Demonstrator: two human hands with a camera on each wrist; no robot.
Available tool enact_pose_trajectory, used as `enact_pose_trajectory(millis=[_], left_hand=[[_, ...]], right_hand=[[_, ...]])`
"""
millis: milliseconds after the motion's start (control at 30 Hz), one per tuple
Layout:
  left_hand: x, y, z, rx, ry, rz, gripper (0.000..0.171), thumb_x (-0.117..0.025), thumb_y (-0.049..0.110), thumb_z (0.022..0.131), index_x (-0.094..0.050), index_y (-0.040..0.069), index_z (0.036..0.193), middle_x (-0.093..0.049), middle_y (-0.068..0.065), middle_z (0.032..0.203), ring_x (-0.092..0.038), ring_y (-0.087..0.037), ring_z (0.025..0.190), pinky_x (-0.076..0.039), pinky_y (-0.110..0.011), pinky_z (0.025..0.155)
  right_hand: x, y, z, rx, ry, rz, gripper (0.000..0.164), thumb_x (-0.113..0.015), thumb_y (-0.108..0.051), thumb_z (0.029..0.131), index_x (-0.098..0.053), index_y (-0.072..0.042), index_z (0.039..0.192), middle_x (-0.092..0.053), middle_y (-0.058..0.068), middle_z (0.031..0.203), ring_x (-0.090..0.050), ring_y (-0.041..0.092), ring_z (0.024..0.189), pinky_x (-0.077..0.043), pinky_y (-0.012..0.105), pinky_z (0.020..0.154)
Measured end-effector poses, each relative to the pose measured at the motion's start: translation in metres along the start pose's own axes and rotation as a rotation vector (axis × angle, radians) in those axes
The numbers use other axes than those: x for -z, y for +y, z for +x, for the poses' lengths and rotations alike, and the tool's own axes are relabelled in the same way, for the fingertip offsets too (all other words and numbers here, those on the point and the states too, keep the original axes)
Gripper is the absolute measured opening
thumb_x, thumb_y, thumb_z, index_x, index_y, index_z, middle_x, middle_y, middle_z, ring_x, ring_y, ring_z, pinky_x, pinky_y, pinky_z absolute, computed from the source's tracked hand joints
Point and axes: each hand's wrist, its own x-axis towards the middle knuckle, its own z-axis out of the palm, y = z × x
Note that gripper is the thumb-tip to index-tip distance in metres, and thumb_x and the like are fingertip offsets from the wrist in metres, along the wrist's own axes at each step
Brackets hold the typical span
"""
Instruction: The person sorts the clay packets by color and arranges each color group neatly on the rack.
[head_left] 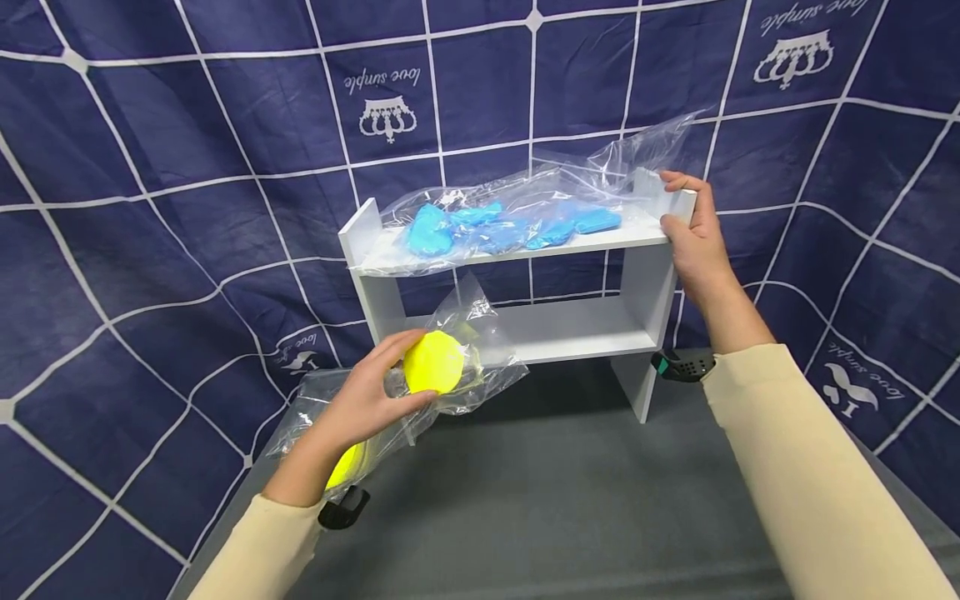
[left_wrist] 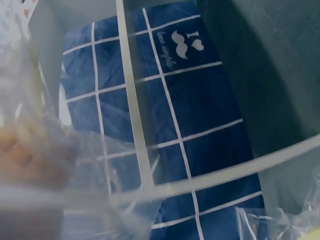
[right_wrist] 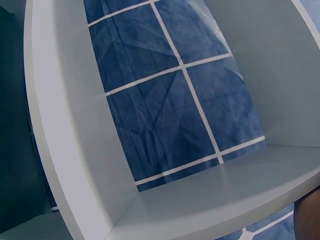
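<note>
Blue-filled bag [head_left: 502,235] — already laid along shelf top [head_left: 639,233]. Yellow-filled bag [head_left: 435,363] — pinched by left hand [head_left: 367,387] before lower board's [head_left: 570,327] left end, not yet shelved. Upper right corner [head_left: 682,204] gripped by right hand [head_left: 699,246].

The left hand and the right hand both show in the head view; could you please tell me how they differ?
The left hand holds a yellow piece, while the right hand grips one end of the shelf. The left hand is lower in the head view; the right hand is up at the shelf's top. Both have a cream sleeve and a dark wristband.
</note>
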Motion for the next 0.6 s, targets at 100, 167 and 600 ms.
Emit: enact_pose_trajectory(millis=[100, 167, 600], left_hand=[[-0.006, 0.002, 0.012, 0.002, 0.032, 0.024, 0.08, -0.087, 0.02, 0.077, -0.048, 0.012, 0.147, -0.051, -0.008, 0.147, -0.055, -0.03, 0.128, -0.052, -0.05, 0.102], [-0.009, 0.002, 0.019, 0.019, 0.051, 0.032, 0.08, -0.087, 0.021, 0.078, -0.047, 0.01, 0.147, -0.051, -0.009, 0.147, -0.053, -0.03, 0.131, -0.05, -0.05, 0.105], [-0.036, -0.006, 0.061, 0.237, 0.143, 0.165, 0.072, -0.08, 0.031, 0.083, -0.051, -0.003, 0.139, -0.059, -0.023, 0.132, -0.056, -0.04, 0.118, -0.049, -0.052, 0.101]], right_hand=[[-0.001, 0.0, 0.0, 0.005, 0.0, -0.006, 0.05, -0.032, 0.015, 0.091, -0.049, -0.024, 0.117, -0.035, 0.001, 0.156, -0.028, 0.014, 0.145, -0.03, 0.019, 0.103], [-0.001, 0.001, 0.001, 0.008, 0.004, -0.004, 0.05, -0.032, 0.015, 0.09, -0.049, -0.024, 0.116, -0.036, 0.0, 0.156, -0.029, 0.014, 0.144, -0.03, 0.019, 0.102], [-0.001, 0.002, -0.001, 0.001, 0.015, 0.007, 0.05, -0.032, 0.015, 0.091, -0.049, -0.024, 0.116, -0.035, 0.001, 0.157, -0.029, 0.014, 0.145, -0.03, 0.019, 0.104]])
